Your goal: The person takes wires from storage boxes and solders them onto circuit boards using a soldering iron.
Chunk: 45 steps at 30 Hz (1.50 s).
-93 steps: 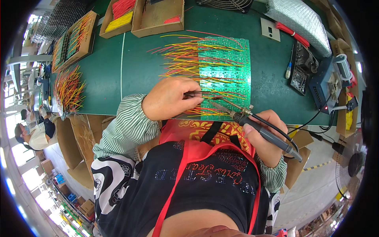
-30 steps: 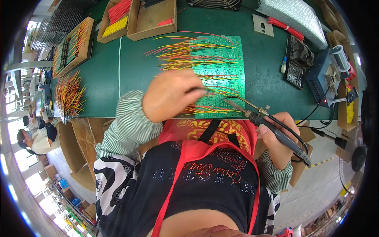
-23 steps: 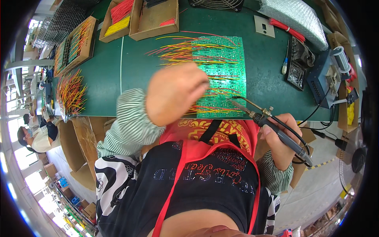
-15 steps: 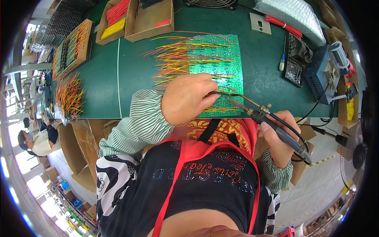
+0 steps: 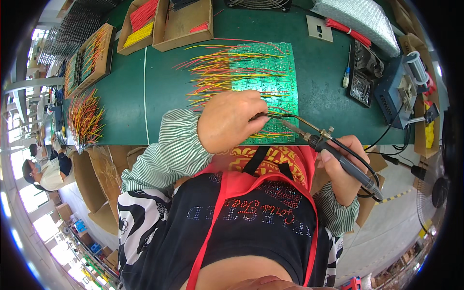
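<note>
A green circuit board panel [image 5: 285,63] lies on the bench in front of me, with rows of red, yellow and black wires [image 5: 212,72] fanning out over its left side. My left hand [image 5: 232,118] rests over the near part of the panel, thumb and fingers pinched on dark wires [image 5: 259,115]. In my right hand [image 5: 342,164] is a grey-handled soldering iron [image 5: 350,169] with a thin feed tube clamped to it. Its tip points left at the board, close beside the pinched wire ends. Part of the board and wires is hidden under my left hand.
Cardboard trays [image 5: 183,36] of cut wires stand at the back left; a wire bundle [image 5: 86,116] lies at the left edge. To the right are a black tray [image 5: 362,72], a blue soldering station [image 5: 394,92] with a wire spool, and bubble wrap [image 5: 357,21]. Someone sits far left.
Almost nothing differs. Both hands keep nearly the same place, with the iron tip still by the wires; the view has shifted very slightly.
</note>
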Each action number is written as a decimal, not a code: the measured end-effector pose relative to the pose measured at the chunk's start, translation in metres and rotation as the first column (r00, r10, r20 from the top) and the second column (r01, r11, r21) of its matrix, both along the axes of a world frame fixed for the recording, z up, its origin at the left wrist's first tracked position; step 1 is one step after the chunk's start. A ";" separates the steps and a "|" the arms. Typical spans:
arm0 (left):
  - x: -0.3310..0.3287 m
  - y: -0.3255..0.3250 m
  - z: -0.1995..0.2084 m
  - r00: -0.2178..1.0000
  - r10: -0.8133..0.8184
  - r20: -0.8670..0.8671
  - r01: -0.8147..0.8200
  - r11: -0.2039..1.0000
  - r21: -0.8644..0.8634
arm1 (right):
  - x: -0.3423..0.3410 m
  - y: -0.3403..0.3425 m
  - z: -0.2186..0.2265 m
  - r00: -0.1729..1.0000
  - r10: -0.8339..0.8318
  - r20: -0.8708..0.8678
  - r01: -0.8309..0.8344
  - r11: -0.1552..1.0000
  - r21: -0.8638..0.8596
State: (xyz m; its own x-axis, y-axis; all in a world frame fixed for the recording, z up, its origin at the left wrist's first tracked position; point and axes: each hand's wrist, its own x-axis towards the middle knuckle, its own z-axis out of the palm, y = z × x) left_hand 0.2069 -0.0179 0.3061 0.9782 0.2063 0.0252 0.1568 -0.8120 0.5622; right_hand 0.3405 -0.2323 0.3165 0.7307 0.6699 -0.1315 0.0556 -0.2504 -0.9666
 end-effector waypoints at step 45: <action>0.019 -0.010 -0.004 1.000 0.011 0.018 -0.009 0.995 -0.098 | 0.009 -0.016 -0.003 0.998 -0.050 0.031 0.051 0.998 -0.040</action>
